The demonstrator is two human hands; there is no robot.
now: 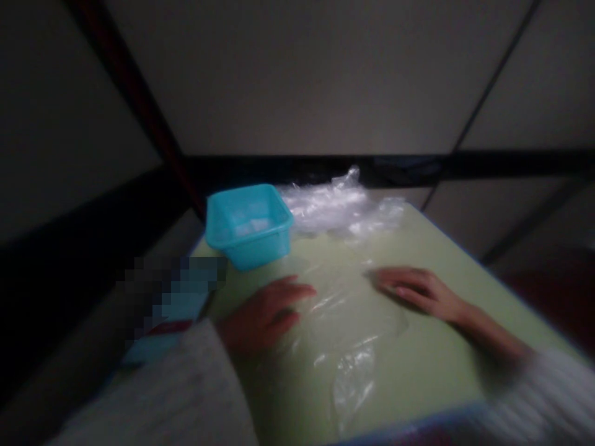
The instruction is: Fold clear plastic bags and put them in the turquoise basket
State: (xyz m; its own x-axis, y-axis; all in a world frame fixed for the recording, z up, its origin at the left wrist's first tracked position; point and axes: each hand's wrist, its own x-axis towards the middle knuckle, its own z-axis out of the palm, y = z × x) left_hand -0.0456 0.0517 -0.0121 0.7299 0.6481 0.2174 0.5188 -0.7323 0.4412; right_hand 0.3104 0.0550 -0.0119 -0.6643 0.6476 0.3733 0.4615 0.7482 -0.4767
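Observation:
A clear plastic bag (pixel 346 325) lies spread over the pale yellow-green tabletop, its near end creased and shiny. At its left side, my left hand (pixel 267 313) is open, with fingers stretched out and the thumb apart; it holds nothing. My right hand (pixel 418 291) rests low at the bag's upper right, its fingers extended and fairly flat, the thumb apart from them. Both hands are somewhat blurred. I cannot tell how firmly either one touches the plastic.
Behind my left hand stands a turquoise plastic basin (pixel 260 248) with whitish contents that are hard to make out. Crumpled clear plastic (pixel 334 207) is heaped at the table's far edge. Left of the table is a light-blue item (pixel 186 300), partly pixelated. A pale wall (pixel 302 80) rises behind.

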